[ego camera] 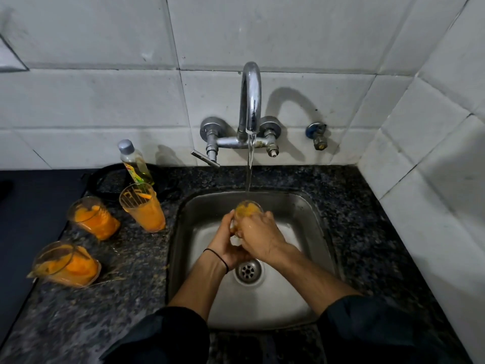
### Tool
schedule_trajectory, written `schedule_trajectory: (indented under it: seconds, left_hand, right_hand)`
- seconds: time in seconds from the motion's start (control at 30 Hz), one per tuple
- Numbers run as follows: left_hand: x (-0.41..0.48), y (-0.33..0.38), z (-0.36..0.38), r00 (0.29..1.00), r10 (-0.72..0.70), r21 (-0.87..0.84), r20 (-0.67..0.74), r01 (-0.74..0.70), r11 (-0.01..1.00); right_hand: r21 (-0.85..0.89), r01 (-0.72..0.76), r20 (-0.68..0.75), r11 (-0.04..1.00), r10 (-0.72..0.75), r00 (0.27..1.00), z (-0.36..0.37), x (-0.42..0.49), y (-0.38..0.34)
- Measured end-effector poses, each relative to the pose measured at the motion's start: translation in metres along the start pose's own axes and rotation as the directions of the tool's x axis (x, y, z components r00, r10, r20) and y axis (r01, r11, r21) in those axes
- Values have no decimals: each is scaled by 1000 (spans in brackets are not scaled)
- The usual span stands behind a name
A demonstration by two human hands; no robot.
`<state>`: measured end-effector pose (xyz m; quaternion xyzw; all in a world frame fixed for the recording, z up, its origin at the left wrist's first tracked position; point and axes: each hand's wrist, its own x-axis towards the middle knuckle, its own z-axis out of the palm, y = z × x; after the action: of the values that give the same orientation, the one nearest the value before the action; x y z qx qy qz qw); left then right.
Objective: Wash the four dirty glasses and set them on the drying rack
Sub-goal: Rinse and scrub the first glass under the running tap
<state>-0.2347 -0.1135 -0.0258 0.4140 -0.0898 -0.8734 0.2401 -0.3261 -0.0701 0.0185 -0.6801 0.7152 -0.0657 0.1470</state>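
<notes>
Over the steel sink (309,222) I hold one orange-smeared glass (248,209) upright under the running tap (250,101); water falls into its mouth. My left hand (225,243) wraps its lower left side and my right hand (258,236) grips it from the right, hiding most of the glass. Three more dirty glasses with orange residue stand on the dark granite counter left of the sink: one tall and nearest the sink (143,207), one behind it to the left (93,218), one at the front left (65,264).
A dish-soap bottle (133,161) stands behind the glasses beside a black pan (110,179). The sink drain (248,270) lies below my wrists. White tiled walls close in at the back and right. A small valve (317,135) sticks out right of the tap. No rack is in view.
</notes>
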Motion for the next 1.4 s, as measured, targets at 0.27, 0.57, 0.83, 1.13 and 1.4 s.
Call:
schedule_trajectory:
  seconds: [0.27, 0.57, 0.83, 1.13, 1.4]
  left_hand:
    - [8, 1, -10, 998, 45, 2, 37, -45, 999]
    - [5, 17, 4, 997, 53, 5, 62, -53, 999]
    - [4, 19, 6, 985, 145, -73, 88, -139, 988]
    - [22, 31, 2, 997, 62, 17, -43, -61, 998]
    - [25, 35, -1, 995, 102, 81, 0, -102, 991]
  right_hand:
    - [205, -56, 65, 977, 44, 997, 0, 7, 3]
    - [135, -86, -23, 987, 89, 996, -8, 15, 0]
    - [450, -100, 18, 887, 103, 995, -7, 16, 1]
    - [131, -36, -13, 991, 38, 999, -4, 5, -6]
    - [145, -37, 20, 989, 35, 999, -12, 15, 8]
